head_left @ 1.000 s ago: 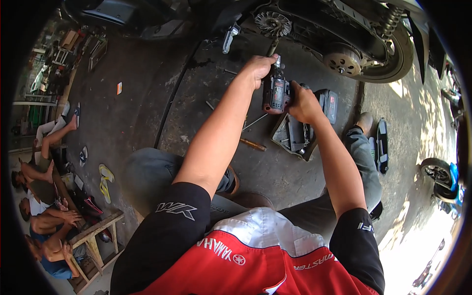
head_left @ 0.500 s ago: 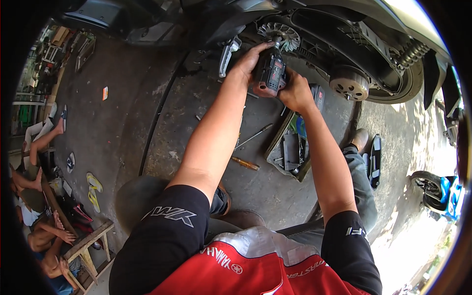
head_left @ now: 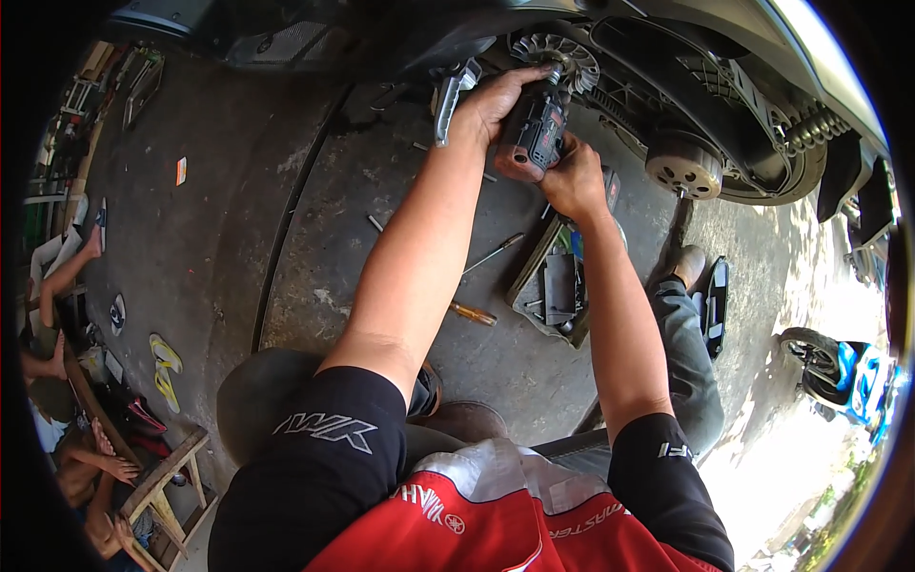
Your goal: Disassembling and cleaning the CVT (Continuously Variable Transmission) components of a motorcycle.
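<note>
**Two Hands on a Power Tool**

The right hand (head_left: pixel 576 181) was wrapped around the handle of a dark power tool (head_left: pixel 534 138). The left hand (head_left: pixel 491 105) touched the tool near its nose, but its palm side was hidden, so I cannot tell how tightly it was closed. The tool was beside the motorbike (head_left: pixel 691 81), with its nose at the middle of a round fan wheel (head_left: pixel 581 71). Two hands were likely there to keep the tool steady, because it could twist.

An open tray (head_left: pixel 530 264) sat on the floor (head_left: pixel 210 276) near the right arm (head_left: pixel 620 296), maybe so its bits were easy to reach. In it were a small black box (head_left: pixel 560 286), little metal parts (head_left: pixel 535 305), and something blue, too small to make out. An orange-handled tool (head_left: pixel 474 314) lay just left of the tray.
</note>
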{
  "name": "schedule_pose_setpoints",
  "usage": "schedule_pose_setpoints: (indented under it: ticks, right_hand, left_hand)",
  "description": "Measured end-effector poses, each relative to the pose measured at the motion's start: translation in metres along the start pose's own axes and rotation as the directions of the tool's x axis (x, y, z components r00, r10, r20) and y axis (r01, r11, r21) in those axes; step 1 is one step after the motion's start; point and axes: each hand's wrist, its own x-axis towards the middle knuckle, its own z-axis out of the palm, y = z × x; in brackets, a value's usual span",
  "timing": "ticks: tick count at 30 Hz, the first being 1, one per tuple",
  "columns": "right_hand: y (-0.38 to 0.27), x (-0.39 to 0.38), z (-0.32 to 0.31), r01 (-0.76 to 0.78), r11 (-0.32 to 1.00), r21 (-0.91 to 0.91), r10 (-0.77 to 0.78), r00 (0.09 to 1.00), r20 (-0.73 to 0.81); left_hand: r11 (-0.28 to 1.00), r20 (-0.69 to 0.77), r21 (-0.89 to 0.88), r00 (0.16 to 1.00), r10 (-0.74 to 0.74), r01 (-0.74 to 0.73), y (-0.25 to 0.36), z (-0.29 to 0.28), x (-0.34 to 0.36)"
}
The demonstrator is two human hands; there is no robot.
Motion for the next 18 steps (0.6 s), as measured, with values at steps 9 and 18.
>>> schedule_pose_setpoints:
  ticks: [9,18]
  right_hand:
    - [-0.015,-0.004,-0.002,-0.038,0.995,0.088,0.036,0.999,0.024]
    - [-0.021,-0.006,-0.001,-0.035,0.991,0.127,0.036,0.999,-0.009]
  left_hand:
    - [1.000,0.005,-0.009,1.000,0.010,-0.010,0.000,-0.001,-0.002]
    - [1.000,0.027,0.017,0.999,0.023,-0.023,-0.002,-0.006,0.005]
